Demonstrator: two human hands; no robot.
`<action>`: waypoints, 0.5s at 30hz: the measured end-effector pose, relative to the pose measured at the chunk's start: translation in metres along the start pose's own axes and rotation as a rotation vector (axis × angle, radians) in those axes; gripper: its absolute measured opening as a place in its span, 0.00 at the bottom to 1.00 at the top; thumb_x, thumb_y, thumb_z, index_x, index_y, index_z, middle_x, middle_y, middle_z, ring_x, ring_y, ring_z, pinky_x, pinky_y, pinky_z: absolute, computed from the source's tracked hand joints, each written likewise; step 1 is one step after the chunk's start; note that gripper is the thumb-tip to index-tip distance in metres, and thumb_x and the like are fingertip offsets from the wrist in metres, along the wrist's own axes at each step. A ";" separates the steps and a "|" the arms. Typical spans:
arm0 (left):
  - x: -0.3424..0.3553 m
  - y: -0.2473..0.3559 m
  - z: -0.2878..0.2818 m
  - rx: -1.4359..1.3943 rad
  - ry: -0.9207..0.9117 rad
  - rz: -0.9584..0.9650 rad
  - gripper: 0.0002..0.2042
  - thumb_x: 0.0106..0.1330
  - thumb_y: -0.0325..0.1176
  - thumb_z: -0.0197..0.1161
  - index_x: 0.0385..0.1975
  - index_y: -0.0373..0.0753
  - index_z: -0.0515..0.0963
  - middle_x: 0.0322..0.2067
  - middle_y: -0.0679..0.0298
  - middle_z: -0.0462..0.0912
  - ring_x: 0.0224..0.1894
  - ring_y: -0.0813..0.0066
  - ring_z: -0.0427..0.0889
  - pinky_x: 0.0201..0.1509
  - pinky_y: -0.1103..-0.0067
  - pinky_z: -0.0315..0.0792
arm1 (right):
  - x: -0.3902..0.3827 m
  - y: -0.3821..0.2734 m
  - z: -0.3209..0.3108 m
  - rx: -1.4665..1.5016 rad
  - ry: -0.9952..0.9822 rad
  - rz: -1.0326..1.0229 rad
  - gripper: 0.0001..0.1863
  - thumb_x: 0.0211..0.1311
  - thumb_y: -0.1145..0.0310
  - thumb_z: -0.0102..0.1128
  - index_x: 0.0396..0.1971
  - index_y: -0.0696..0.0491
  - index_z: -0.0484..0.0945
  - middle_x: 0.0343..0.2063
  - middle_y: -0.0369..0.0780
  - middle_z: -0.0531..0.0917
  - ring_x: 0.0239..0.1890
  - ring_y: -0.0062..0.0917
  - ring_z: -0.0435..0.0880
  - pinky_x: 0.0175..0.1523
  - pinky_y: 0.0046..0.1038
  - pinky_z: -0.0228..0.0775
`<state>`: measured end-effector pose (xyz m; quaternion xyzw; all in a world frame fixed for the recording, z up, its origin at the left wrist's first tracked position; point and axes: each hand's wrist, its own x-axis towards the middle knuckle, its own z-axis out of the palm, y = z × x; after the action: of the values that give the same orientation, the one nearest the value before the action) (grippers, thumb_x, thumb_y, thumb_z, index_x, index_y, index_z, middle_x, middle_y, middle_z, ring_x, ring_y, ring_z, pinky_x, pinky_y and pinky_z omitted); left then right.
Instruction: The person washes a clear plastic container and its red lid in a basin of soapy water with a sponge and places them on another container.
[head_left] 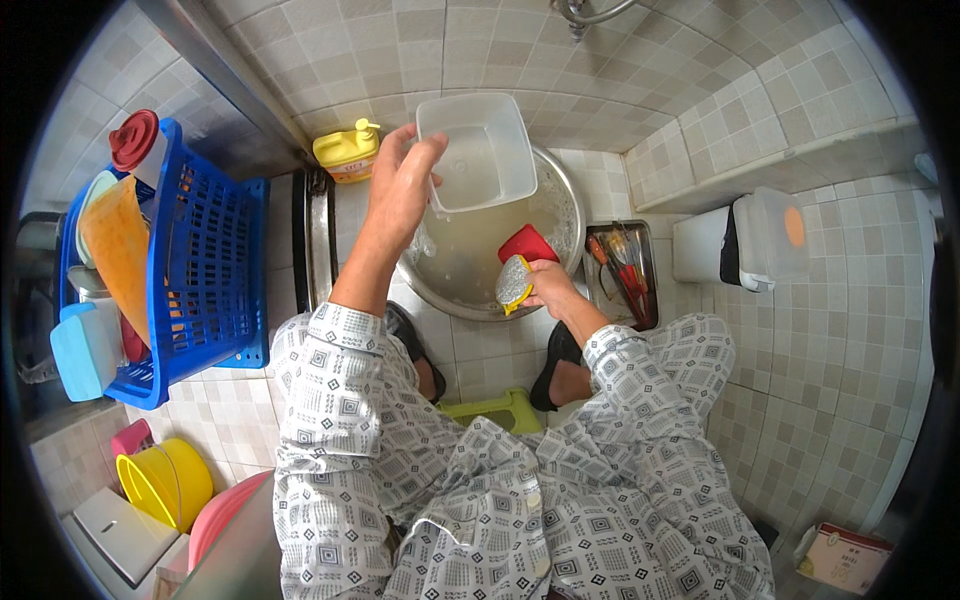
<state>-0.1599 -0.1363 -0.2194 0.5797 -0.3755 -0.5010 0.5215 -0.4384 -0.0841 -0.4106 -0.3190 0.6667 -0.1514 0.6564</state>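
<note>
My left hand (405,185) grips the left wall of a clear plastic container (485,165), tilted over a round metal basin (577,215) of cloudy, sudsy water. Thumb and fingers pinch its rim. Near the basin's lower right edge, my right hand (552,287) is closed on a silvery scrubbing pad with yellow trim (514,282). The pad is apart from the container. Just beyond the pad, a red object (527,243) sits in the basin; its kind is hard to make out.
A yellow pump bottle (347,151) stands behind my left wrist. Right of the basin lies a tray (652,310) with utensils. A blue basket (205,250) packed with kitchenware is at the left, and a yellow bucket (165,485) at lower left. A lidded bin (745,240) stands right.
</note>
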 end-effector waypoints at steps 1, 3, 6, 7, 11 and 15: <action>0.000 0.000 0.000 0.002 -0.004 -0.003 0.32 0.66 0.50 0.61 0.62 0.30 0.70 0.44 0.55 0.78 0.39 0.68 0.78 0.38 0.73 0.72 | 0.000 0.002 0.003 0.015 -0.002 0.010 0.12 0.67 0.75 0.53 0.47 0.55 0.80 0.39 0.40 0.87 0.37 0.27 0.88 0.36 0.32 0.83; -0.002 0.004 0.003 0.022 0.011 -0.005 0.33 0.66 0.50 0.61 0.63 0.30 0.69 0.45 0.55 0.78 0.39 0.69 0.78 0.40 0.73 0.72 | 0.001 0.008 0.010 0.047 -0.009 0.033 0.12 0.66 0.76 0.53 0.47 0.55 0.80 0.41 0.41 0.86 0.39 0.28 0.88 0.38 0.34 0.83; -0.001 0.003 0.005 0.022 0.003 -0.017 0.34 0.65 0.51 0.61 0.64 0.30 0.68 0.46 0.55 0.78 0.40 0.69 0.78 0.42 0.72 0.72 | 0.006 0.010 0.019 0.122 -0.018 0.072 0.12 0.67 0.75 0.53 0.48 0.54 0.79 0.42 0.41 0.86 0.41 0.30 0.88 0.41 0.36 0.83; 0.000 0.003 0.005 0.017 -0.006 -0.023 0.35 0.65 0.51 0.61 0.65 0.30 0.68 0.46 0.55 0.78 0.40 0.69 0.78 0.43 0.72 0.72 | 0.007 0.010 0.020 0.144 -0.041 0.068 0.12 0.67 0.75 0.53 0.48 0.54 0.79 0.43 0.41 0.86 0.41 0.30 0.88 0.42 0.36 0.83; 0.002 0.001 0.005 0.022 -0.017 -0.020 0.36 0.65 0.51 0.62 0.66 0.30 0.67 0.47 0.56 0.78 0.40 0.69 0.78 0.43 0.73 0.72 | 0.007 0.003 0.027 0.259 -0.141 0.009 0.12 0.68 0.74 0.54 0.50 0.55 0.77 0.43 0.41 0.85 0.43 0.32 0.87 0.43 0.38 0.83; 0.002 0.001 0.003 0.035 -0.007 -0.019 0.37 0.65 0.51 0.62 0.66 0.30 0.66 0.47 0.56 0.78 0.41 0.69 0.79 0.43 0.73 0.72 | -0.006 -0.020 0.035 0.216 -0.019 -0.014 0.15 0.68 0.69 0.57 0.52 0.57 0.76 0.43 0.42 0.84 0.44 0.31 0.85 0.42 0.42 0.83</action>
<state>-0.1624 -0.1392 -0.2190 0.5903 -0.3806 -0.5014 0.5053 -0.3998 -0.0882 -0.3971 -0.2525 0.6382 -0.2239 0.6920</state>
